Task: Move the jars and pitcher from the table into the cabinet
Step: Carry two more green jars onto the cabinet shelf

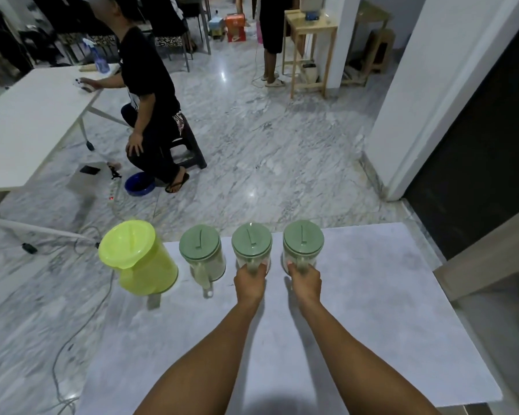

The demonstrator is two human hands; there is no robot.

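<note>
Three clear jars with sage-green lids stand in a row along the far edge of the grey table [372, 310]. My left hand [250, 281] is closed around the handle of the middle jar [251, 242]. My right hand [305, 281] grips the handle of the right jar [303, 239]. The left jar [200, 245] stands untouched, its handle facing me. A lime-green pitcher [138, 256] with a lid sits at the table's far left corner, partly over the edge. No cabinet is recognisable in view.
A person sits on a dark stool [186, 145] at a white table [27, 121] to the far left. A blue bowl [139, 183], a power strip [113, 194] and cables lie on the marble floor. A white pillar [432, 85] and a dark doorway [477, 145] stand to the right.
</note>
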